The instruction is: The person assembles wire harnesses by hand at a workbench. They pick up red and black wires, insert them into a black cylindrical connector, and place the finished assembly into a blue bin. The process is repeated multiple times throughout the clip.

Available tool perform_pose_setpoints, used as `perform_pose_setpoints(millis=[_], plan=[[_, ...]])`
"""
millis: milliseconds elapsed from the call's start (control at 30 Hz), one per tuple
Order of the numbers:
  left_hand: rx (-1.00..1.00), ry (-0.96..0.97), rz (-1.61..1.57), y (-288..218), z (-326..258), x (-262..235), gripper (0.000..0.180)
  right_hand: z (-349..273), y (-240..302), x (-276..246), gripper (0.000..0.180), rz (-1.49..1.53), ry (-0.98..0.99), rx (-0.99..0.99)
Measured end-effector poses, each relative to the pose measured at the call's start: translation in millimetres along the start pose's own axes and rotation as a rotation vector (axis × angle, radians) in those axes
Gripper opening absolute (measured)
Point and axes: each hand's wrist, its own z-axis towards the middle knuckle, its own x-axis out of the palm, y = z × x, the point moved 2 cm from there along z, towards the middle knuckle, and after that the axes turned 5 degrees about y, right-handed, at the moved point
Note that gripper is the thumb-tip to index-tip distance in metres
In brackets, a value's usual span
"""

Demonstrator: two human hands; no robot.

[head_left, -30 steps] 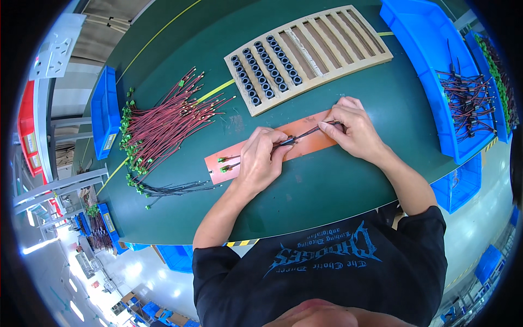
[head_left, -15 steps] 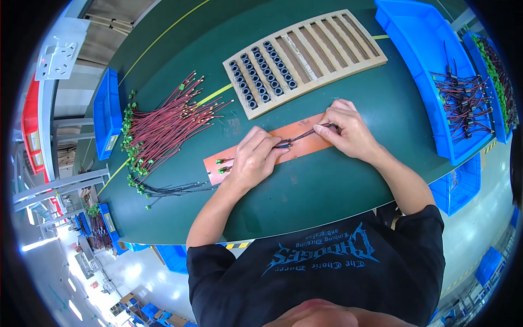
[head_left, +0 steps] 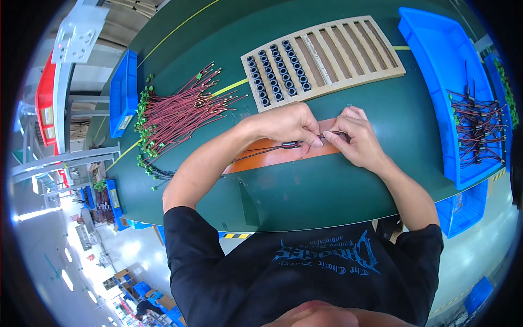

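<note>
A thin dark cable with a black sleeve-like piece (head_left: 290, 145) runs over an orange board (head_left: 272, 158) in front of me. My left hand (head_left: 294, 126), wrist bent over from the left, pinches the cable just right of that black piece. Close beside it, my right hand (head_left: 357, 137) is closed on the cable's right part between thumb and fingers. The fingertips of both hands nearly touch. Leftward, the cable's thin wires pass under my left forearm, which hides their ends. What lies inside the right fist is hidden.
A pile of dark red wires with green connectors (head_left: 180, 111) lies left, near a blue bin (head_left: 124, 92). Beyond my hands sits a slotted wooden rack (head_left: 348, 77), with black rings (head_left: 276, 71) in its left slots. A large blue bin (head_left: 427, 82) at right holds finished-looking cables (head_left: 476, 128).
My left hand has slid right along the cable, past the black piece, to beside my right hand. Its forearm now crosses the board's left end. The whole view has shifted slightly.
</note>
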Motion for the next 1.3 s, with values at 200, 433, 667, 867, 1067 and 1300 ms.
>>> perform_pose_setpoints(millis=[200,433,667,867,1067,1300], plan=[[-0.203,-0.194,-0.192,-14.2,-2.7,12.0,0.019,4.3,-3.4,2.4,0.021,0.080,0.000,-0.011],[0.145,-0.408,-0.231,-3.0,-32.8,16.7,0.023,4.1,-2.9,-1.8,0.017,0.121,-0.034,0.067],[0.106,-0.444,0.035,11.5,-77.8,28.7,0.029,12.9,15.2,1.8,0.013,0.236,-0.155,0.113],[0.174,-0.435,-0.367,-7.3,-110.5,29.5,0.028,59.6,56.8,23.7,0.017,1.018,-0.215,0.182],[0.271,-0.654,-0.490,-9.7,-131.5,37.3,0.040,123.3,108.0,29.3,0.026,1.387,-0.027,0.218],[0.283,-0.888,-0.534,-5.1,-149.4,21.3,0.048,155.7,124.1,55.2,0.026,1.388,-0.140,0.117]])
